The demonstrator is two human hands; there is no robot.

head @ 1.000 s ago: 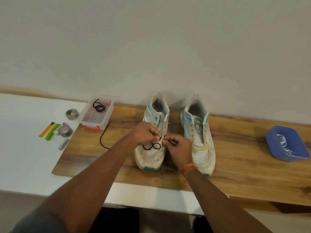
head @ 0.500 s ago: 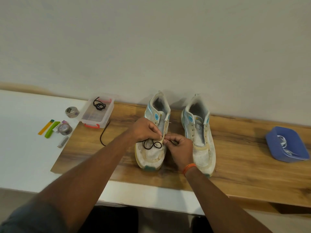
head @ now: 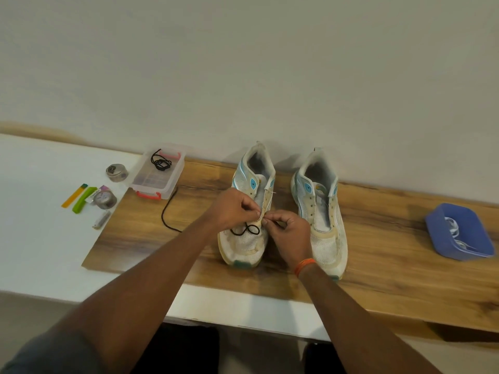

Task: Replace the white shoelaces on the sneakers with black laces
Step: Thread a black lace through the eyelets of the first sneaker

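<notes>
On the wooden board (head: 378, 265) that covers part of the table (head: 40, 238), two sneakers stand side by side with toes toward the person, which puts the eyelet rows within easy reach. Both hands meet over the left sneaker (head: 247, 211), the landmark for the rest. The left hand (head: 233, 209) is closed in a pinch on the near eyelet flap, apparently to steady it and keep the hole open. The right hand (head: 289, 233) is curled, thumb and forefinger pressed together at the same flap, probably on the tip of the black lace (head: 247, 230); the tip itself is too small to see. That lace lies in a loose loop on the toe mesh just below the hands, and its tail runs left of the sneaker across the board toward a clear box (head: 156, 175). A second black lace (head: 160, 163) sits coiled on the box, kept ready for the other shoe. Just right of the landmark, the right sneaker (head: 320, 211) has bare eyelets and waits its turn. Far right of it, a blue tray (head: 437, 230) holds the white laces (head: 452, 230), set well apart so they do not mix with the new ones. I judge the threading to be at its first eyelets, with most of the task ahead
</notes>
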